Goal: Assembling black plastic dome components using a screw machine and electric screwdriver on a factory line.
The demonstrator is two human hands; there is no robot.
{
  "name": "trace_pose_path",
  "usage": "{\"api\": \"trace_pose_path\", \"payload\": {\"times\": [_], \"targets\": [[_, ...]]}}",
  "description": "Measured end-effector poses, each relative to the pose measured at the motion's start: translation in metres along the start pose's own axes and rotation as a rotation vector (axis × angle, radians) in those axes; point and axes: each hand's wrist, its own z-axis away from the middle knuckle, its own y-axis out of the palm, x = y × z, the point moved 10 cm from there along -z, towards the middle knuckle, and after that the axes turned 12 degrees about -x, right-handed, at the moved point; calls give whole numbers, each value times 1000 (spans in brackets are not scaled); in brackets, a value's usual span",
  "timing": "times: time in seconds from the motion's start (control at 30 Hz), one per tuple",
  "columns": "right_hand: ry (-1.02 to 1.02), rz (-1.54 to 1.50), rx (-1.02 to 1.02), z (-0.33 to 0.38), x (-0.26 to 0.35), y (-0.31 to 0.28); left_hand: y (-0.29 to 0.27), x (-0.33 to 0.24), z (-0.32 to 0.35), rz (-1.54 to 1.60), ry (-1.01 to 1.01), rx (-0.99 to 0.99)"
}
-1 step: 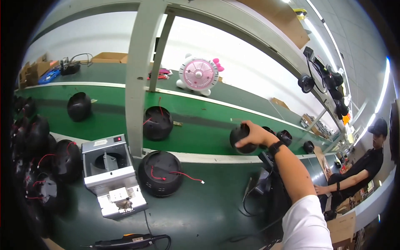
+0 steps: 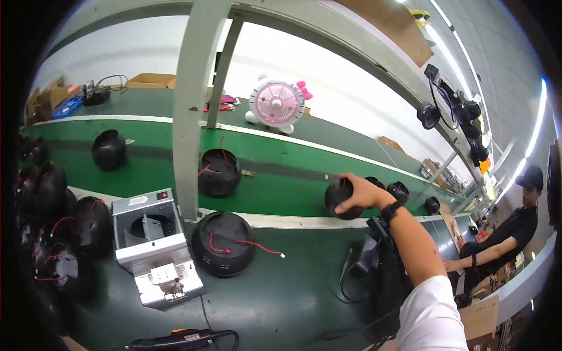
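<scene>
My right hand (image 2: 362, 194) reaches in from the right and grips a round black housing (image 2: 335, 197) over the green conveyor belt (image 2: 275, 193). Thumb and fingers wrap its upper right side. I cannot tell whether the housing touches the belt. My left hand is out of view. On the dark bench, nearer me, lies another black housing (image 2: 225, 257) with red wires ending in a white plug. A similar housing (image 2: 219, 173) with red wires sits on the belt beside the post, and one more (image 2: 109, 150) stands farther left.
A grey metal fixture (image 2: 155, 245) stands left on the bench, near an electric screwdriver (image 2: 175, 339). Several black housings (image 2: 92, 228) crowd the left edge. A white post (image 2: 190, 111) rises in front of the belt. Beyond it stands a pink-and-white fan (image 2: 276, 104). A co-worker (image 2: 506, 234) sits right.
My right hand and the housing in it have shifted slightly right and down. The rest of the scene has slid a little left in the picture.
</scene>
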Motion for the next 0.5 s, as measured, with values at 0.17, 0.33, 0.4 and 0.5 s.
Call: {"api": "trace_pose_path", "payload": {"times": [0.17, 0.33, 0.4, 0.5], "targets": [[-52, 12, 137, 64, -25, 9, 10, -3, 2, 46, -12, 26], [-67, 42, 119, 88, -14, 18, 1, 3, 8, 57, -38, -44], [27, 87, 124, 93, -14, 17, 1, 3, 7, 43, -31, -58], [4, 91, 127, 100, -3, 21, 1, 3, 5, 43, -34, -61]]}}
